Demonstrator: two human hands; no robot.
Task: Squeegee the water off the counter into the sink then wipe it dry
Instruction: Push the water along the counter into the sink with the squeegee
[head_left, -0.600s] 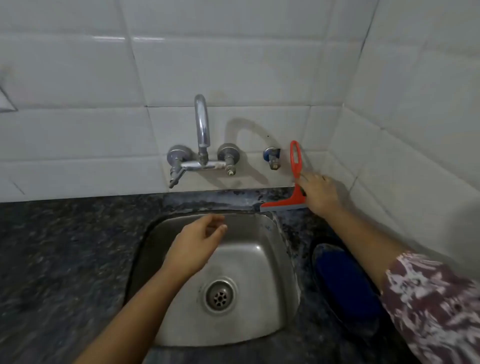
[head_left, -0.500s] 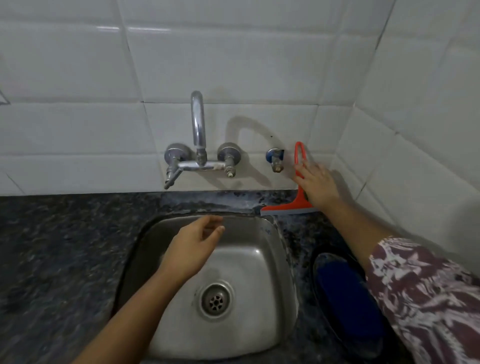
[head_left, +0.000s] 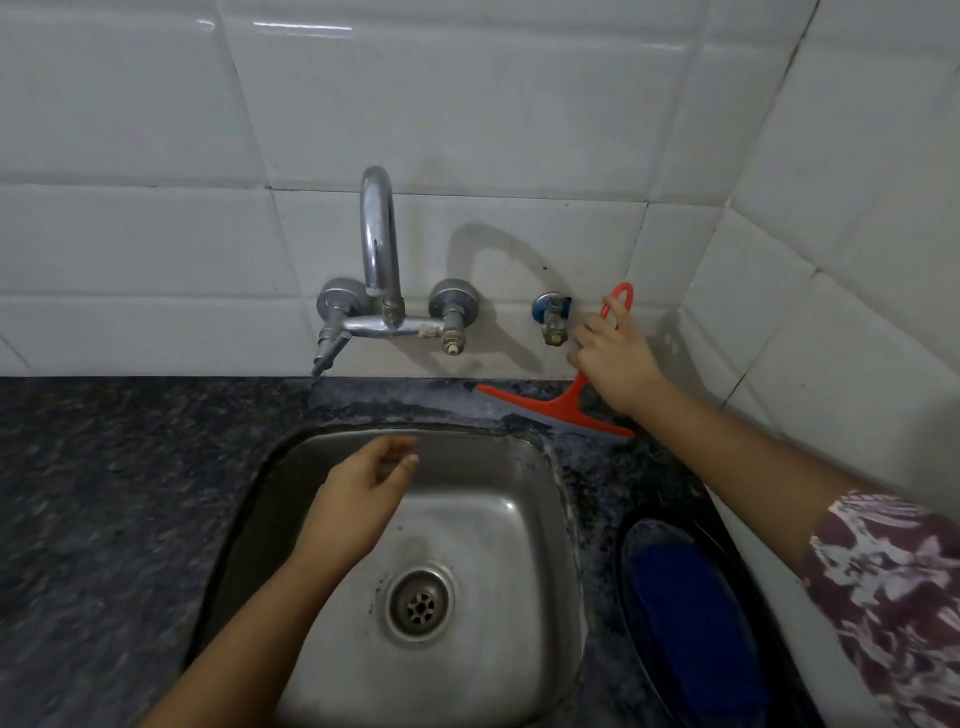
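My right hand (head_left: 615, 361) grips the handle of an orange squeegee (head_left: 558, 405). Its blade rests tilted on the dark speckled counter (head_left: 130, 467), just behind the back right corner of the steel sink (head_left: 467, 519). The handle's loop sticks up above my fingers against the white wall tiles. My left hand (head_left: 358, 499) hovers over the sink basin, fingers loosely curled and apart, holding nothing. The drain (head_left: 420, 605) lies below it.
A chrome wall tap (head_left: 382, 291) with two knobs juts over the sink's back edge. A small blue-capped valve (head_left: 553, 317) sits beside my right hand. A dark oval dish holding a blue cloth or sponge (head_left: 685, 613) lies right of the sink. Tiled walls close the back and right.
My right hand has closed round the squeegee handle and tilted it left, so the blade now slants across the counter. The left hand has stayed over the sink.
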